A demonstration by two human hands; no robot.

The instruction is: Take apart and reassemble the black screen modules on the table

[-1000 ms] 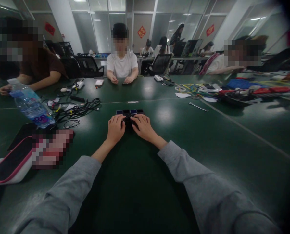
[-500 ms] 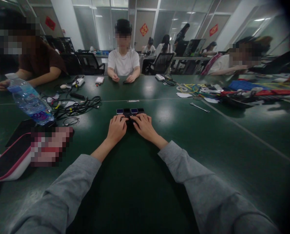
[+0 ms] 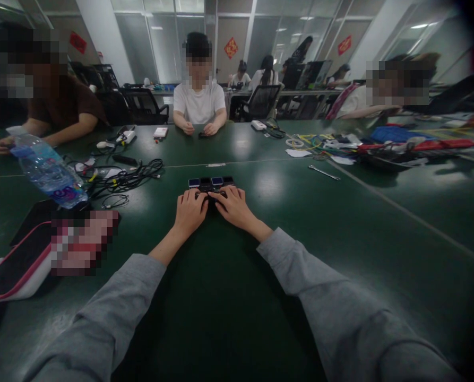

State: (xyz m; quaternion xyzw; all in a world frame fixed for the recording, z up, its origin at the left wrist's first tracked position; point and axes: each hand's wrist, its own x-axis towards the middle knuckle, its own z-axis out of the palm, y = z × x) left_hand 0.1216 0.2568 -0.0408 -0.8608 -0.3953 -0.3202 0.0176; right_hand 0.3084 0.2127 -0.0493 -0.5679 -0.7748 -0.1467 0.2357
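Note:
A dark device with a row of small square panels (image 3: 205,182) lies on the green table straight in front of me. Two of its panels look bluish with pale edges. My left hand (image 3: 191,211) rests at its near left side, fingers curled over the edge. On the near right side, my right hand (image 3: 233,206) does likewise, its fingertips pointing inward close to the left ones. Both hands hide the near part of the device, so what the fingertips press or pinch is too small to make out.
At left stand a water bottle (image 3: 48,167), a pink-edged case (image 3: 19,260) and tangled black cables (image 3: 141,172). A wrench (image 3: 324,172) lies to the right, before a heap of coloured wires (image 3: 320,142). A person in a white shirt (image 3: 199,103) sits opposite.
The view has shifted slightly. My right fingertips have moved a little inward, toward the left hand. Both hands stay at the device.

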